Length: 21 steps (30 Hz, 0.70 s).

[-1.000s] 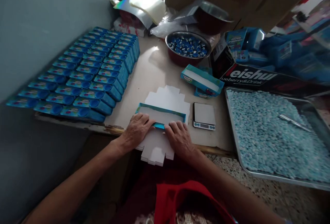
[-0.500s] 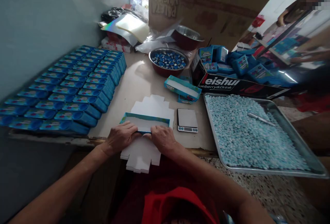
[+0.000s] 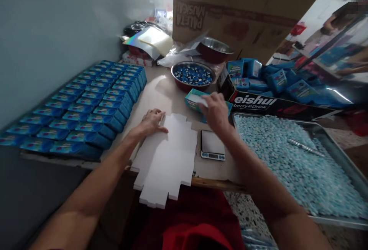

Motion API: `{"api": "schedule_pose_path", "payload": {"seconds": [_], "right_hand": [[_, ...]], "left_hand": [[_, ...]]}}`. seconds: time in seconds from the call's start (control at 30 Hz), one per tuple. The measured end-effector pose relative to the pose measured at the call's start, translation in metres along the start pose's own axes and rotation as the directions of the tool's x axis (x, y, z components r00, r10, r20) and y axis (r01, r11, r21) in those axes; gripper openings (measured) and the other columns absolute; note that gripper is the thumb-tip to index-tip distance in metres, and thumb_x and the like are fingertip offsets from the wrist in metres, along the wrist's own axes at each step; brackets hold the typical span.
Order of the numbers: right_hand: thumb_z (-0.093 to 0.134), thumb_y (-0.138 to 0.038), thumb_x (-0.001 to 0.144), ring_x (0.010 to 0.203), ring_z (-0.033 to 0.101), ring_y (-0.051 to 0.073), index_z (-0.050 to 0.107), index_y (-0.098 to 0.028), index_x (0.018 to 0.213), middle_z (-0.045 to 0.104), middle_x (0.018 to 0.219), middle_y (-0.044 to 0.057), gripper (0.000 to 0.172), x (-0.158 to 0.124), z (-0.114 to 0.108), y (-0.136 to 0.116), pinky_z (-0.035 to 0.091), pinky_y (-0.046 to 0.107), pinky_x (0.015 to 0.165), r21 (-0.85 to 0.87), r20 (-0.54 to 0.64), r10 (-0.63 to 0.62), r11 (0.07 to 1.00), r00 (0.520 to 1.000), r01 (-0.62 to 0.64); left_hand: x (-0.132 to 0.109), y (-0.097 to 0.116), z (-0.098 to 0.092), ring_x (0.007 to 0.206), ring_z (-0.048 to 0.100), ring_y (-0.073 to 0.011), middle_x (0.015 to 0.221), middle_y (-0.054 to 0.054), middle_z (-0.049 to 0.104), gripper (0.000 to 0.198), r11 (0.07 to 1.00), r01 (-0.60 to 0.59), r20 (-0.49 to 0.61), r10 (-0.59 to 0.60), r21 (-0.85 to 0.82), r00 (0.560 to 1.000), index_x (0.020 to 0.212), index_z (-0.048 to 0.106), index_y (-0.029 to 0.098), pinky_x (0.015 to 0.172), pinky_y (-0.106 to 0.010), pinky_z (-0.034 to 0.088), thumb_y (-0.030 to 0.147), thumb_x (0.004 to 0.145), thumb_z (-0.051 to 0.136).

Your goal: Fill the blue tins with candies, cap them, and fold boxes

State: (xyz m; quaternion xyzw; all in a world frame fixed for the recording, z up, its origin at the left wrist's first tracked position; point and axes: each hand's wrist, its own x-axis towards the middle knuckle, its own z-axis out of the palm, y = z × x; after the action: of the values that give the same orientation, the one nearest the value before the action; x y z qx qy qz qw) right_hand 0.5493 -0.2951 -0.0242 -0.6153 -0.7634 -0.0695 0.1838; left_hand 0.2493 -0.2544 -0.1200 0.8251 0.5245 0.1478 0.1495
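Observation:
A stack of flat white cardboard box blanks (image 3: pixel 169 150) lies before me, its front end jutting past the table edge. My left hand (image 3: pixel 153 121) rests at the stack's far left edge with its fingers apart and holds nothing. Farther right, my right hand (image 3: pixel 216 112) is closed on a folded, open-topped blue cardboard box (image 3: pixel 193 102), its fingers bent over the box's side and slightly blurred. Part of another blue box shows beneath it, mostly hidden. Just below that hand sits a small digital scale (image 3: pixel 212 145), partly covered by my right forearm.
Rows of blue boxes (image 3: pixel 94 106) stand at the left. Behind are a bowl of blue-wrapped candies (image 3: pixel 193 74) and a second metal bowl (image 3: pixel 215 48). At the right are a black carton (image 3: pixel 258 104) of blue packs and a metal tray (image 3: pixel 330 219) of pale blue candies with a metal tool (image 3: pixel 306 147).
The folded box has left the stack of blanks, and my right hand has moved right and away to the blue boxes. My left hand has let go and shifted forward. The view has turned slightly.

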Motion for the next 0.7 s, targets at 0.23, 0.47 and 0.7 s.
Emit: {"api": "schedule_pose_path", "payload": {"seconds": [0.23, 0.47, 0.7], "right_hand": [[0.076, -0.05, 0.087, 0.103, 0.063, 0.031, 0.066, -0.018, 0.12, 0.059, 0.123, 0.018, 0.047, -0.054, 0.056, -0.04, 0.049, 0.037, 0.077, 0.003, 0.448, 0.095, 0.994, 0.889, -0.107], [0.085, -0.05, 0.077, 0.116, 0.058, 0.037, 0.064, -0.015, 0.131, 0.06, 0.123, 0.02, 0.067, -0.058, 0.055, -0.027, 0.049, 0.046, 0.092, 0.114, 0.278, 0.127, 0.98, 0.952, -0.164], [0.088, -0.043, 0.066, 0.078, 0.069, 0.022, 0.073, -0.019, 0.099, 0.075, 0.093, 0.006, 0.044, -0.077, 0.04, -0.032, 0.055, 0.037, 0.075, 0.839, 0.54, 0.153, -0.017, 0.827, -0.545]], "left_hand": [[0.0, -0.006, 0.001, 0.116, 0.057, -0.0337, 0.123, -0.014, 0.064, 0.072, 0.997, -0.072, -0.024, 0.071, -0.028, 0.997, 0.117, 0.07, 0.018, 0.105, -0.044, 0.045, 0.05, 0.057, 0.093], [-0.021, 0.009, -0.016, 0.087, 0.065, -0.0223, 0.086, -0.005, 0.072, 0.013, 0.968, 0.021, -0.234, -0.082, -0.251, 0.969, 0.078, 0.068, 0.02, 0.087, -0.035, 0.05, 0.032, 0.083, 0.067], [-0.051, 0.028, -0.089, 0.088, 0.067, -0.0213, 0.098, -0.007, 0.073, 0.027, 0.612, -0.022, -0.139, -0.145, -0.791, 0.98, 0.087, 0.071, 0.02, 0.074, -0.03, 0.056, 0.038, 0.072, 0.083]]}}
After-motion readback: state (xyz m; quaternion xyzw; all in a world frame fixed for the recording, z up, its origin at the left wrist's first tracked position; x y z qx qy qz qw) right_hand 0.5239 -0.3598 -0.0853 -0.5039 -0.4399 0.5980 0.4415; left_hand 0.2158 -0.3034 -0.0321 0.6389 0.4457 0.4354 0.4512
